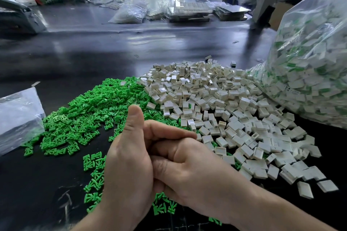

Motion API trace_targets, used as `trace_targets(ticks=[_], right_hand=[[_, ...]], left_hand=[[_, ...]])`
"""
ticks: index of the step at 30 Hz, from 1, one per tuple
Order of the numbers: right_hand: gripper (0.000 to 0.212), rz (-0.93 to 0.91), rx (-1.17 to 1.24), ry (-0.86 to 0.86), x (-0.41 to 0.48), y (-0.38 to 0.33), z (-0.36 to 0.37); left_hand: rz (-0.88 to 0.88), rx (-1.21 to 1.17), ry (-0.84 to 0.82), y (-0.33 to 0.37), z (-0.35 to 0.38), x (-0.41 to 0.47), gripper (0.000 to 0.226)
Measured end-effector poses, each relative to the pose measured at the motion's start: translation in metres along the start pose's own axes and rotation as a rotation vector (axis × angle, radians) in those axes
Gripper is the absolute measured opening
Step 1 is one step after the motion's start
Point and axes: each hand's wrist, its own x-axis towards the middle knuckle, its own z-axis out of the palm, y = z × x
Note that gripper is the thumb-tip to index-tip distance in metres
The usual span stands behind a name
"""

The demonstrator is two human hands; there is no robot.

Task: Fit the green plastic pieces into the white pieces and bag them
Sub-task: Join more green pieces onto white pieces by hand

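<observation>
Likely the fitting step: left hand [129,155] and right hand [189,170] clasp, fingers curled, contents hidden. Next comes the bag [309,58], far right.

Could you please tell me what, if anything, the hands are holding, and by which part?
It cannot be told: the left hand wraps over the fingers of the right hand, and nothing shows between them.

Dark glossy desk [84,47]. Far side: clear bag of small parts [129,14], stacked clear trays [189,10], grey post [262,0] at right.
</observation>
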Motion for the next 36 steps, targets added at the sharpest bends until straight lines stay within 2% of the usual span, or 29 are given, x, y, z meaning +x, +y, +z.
trace_targets(ticks=[4,9,11,13,16,21,25,31,36], right_hand=[[0.019,-0.043,-0.002,0.001,-0.002,-0.002,0.003],[0.019,-0.058,0.175,-0.022,-0.003,-0.009,-0.003],[0.02,-0.035,0.339,-0.007,-0.003,-0.012,-0.015],[0.023,-0.046,0.461,0.03,-0.002,-0.014,-0.026],[0.025,-0.05,0.537,0.082,-0.001,-0.013,-0.036],[0.021,-0.032,0.501,0.08,-0.001,-0.012,-0.036],[0.017,-0.036,0.45,0.103,-0.001,-0.012,-0.036],[0.027,-0.005,0.337,0.144,-0.003,-0.012,-0.034],[0.036,0.042,0.282,0.16,-0.003,-0.013,-0.033]], left_hand=[[0.036,-0.003,0.043,0.006,0.004,-0.004,0.081],[-0.006,-0.032,-0.037,0.009,0.001,0.003,0.081],[0.094,0.047,-0.103,0.011,-0.005,0.005,0.062],[0.282,0.297,-0.162,0.012,-0.012,0.005,0.031],[0.446,0.556,-0.119,0.014,-0.018,0.006,0.015],[0.609,0.838,-0.044,0.016,-0.019,0.009,0.013],[0.706,0.934,-0.049,0.016,-0.019,0.011,0.012],[0.712,1.115,-0.041,0.018,-0.023,0.011,0.018],[0.834,1.266,-0.067,0.018,-0.025,0.013,0.018]])
